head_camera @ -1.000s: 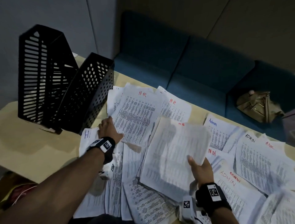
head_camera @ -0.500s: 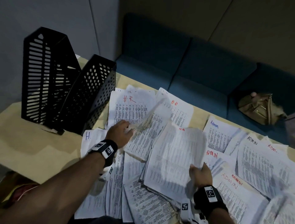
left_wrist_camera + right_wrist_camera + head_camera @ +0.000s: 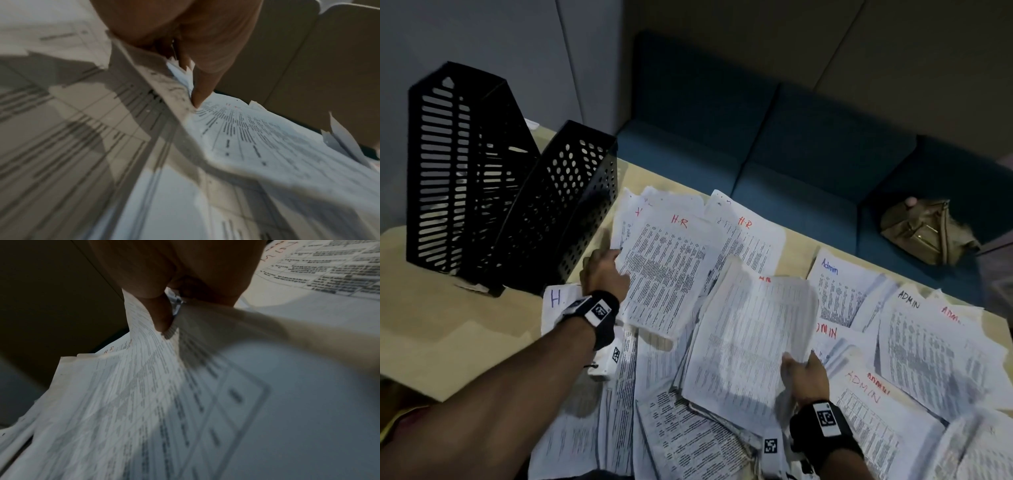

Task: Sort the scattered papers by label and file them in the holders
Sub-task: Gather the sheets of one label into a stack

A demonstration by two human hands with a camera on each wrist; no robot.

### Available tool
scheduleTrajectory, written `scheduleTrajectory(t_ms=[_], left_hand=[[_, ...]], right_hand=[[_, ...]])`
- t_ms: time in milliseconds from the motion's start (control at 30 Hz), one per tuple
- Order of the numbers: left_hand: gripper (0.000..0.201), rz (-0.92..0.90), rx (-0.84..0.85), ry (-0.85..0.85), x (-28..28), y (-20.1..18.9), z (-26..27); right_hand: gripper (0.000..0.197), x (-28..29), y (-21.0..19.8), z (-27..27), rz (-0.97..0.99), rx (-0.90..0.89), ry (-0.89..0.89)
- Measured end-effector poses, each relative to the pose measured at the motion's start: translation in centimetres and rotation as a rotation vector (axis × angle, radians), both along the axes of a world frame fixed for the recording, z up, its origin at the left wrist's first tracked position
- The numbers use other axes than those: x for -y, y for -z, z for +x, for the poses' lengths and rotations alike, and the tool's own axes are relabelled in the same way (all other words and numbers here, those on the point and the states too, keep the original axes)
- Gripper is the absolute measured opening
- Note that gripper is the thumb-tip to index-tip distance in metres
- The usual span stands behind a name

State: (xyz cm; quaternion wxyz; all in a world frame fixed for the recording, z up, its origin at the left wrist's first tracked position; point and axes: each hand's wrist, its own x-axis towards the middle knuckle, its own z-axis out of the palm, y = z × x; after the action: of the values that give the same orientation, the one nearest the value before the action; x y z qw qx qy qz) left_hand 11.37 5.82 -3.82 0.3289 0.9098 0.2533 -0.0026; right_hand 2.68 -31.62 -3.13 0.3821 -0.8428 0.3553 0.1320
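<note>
Printed papers cover the tan table [image 3: 448, 329]. Sheets marked H.R in red lie at the back left, sheets marked ADMIN [image 3: 924, 346] at the right. My left hand [image 3: 602, 274] pinches the left edge of an H.R sheet [image 3: 667, 274] and holds it lifted; the left wrist view shows the thumb on that sheet [image 3: 236, 129]. My right hand [image 3: 803, 373] grips a stack of sheets [image 3: 750, 342] by its lower right corner and raises it off the pile; thumb on top in the right wrist view [image 3: 162, 318]. Two black perforated holders [image 3: 482, 192] stand at the back left.
A blue sofa [image 3: 791, 147] runs along the far edge of the table, with a tan bag [image 3: 924, 233] on it at the right. More loose sheets [image 3: 681, 442] lie near the front edge. Bare table shows in front of the holders.
My left hand has moved from the sheets by the holders onto one H.R sheet, grasped its edge and lifted it. My right hand keeps its stack raised, shifted slightly.
</note>
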Motion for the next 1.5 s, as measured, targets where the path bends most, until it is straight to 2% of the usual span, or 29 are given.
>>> scheduleTrajectory(t_ms=[100, 167, 267, 333, 467, 567, 633, 733, 867, 967, 1100, 1267, 1367, 1500], left_hand=[[0.044, -0.047, 0.273, 0.118, 0.4, -0.3, -0.8], [0.038, -0.04, 0.405, 0.133, 0.5, -0.7, -1.0], [0.042, -0.132, 0.336, 0.025, 0.3, -1.4, -0.8], [0.04, -0.126, 0.292, 0.026, 0.1, -1.8, -0.7], [0.018, -0.055, 0.376, 0.098, -0.7, -2.3, -0.5], [0.012, -0.04, 0.437, 0.126, -1.1, -3.2, -0.2], [0.013, -0.032, 0.387, 0.126, -1.1, -4.1, 0.0], [0.016, -0.048, 0.304, 0.016, -0.8, -6.3, 0.4], [0.02, -0.148, 0.555, -0.018, -0.5, -9.5, 0.9], [0.023, -0.318, 0.602, -0.012, 0.2, -11.4, 1.2], [0.043, -0.503, 0.399, 0.092, 2.9, -10.7, 0.0], [0.075, -0.632, 0.088, 0.311, 6.9, -7.0, -5.0], [0.085, -0.674, 0.029, 0.437, 8.2, -5.2, -7.0], [0.077, -0.686, 0.048, 0.302, 8.9, -4.9, -7.0]], right_hand=[[0.037, -0.2, 0.1, 0.0, 0.009, 0.002, 0.015], [0.034, -0.3, -0.2, 0.0, 0.017, 0.009, 0.019], [0.034, -0.5, -0.7, -0.1, 0.014, 0.011, 0.015], [0.032, -0.6, -0.9, 0.0, 0.014, 0.015, 0.009], [0.028, -0.7, -1.3, -0.2, 0.016, 0.028, -0.001], [0.031, -0.7, -1.4, -0.3, 0.03, 0.028, 0.016], [0.034, -0.8, -1.4, -0.3, 0.044, 0.015, 0.027], [0.035, -0.8, -1.5, -0.3, 0.042, 0.01, 0.039], [0.034, -1.0, -1.8, -0.3, 0.068, 0.022, 0.069], [0.024, -1.2, -2.0, -0.5, 0.126, 0.098, 0.127], [0.021, -1.3, -1.9, -0.4, 0.277, 0.164, 0.226], [0.014, -2.9, -3.4, 0.0, 0.491, 0.261, 0.279], [0.031, -3.2, -3.8, 0.0, 0.547, 0.281, 0.243], [0.029, -3.4, -2.8, -0.4, 0.487, 0.26, 0.16]])
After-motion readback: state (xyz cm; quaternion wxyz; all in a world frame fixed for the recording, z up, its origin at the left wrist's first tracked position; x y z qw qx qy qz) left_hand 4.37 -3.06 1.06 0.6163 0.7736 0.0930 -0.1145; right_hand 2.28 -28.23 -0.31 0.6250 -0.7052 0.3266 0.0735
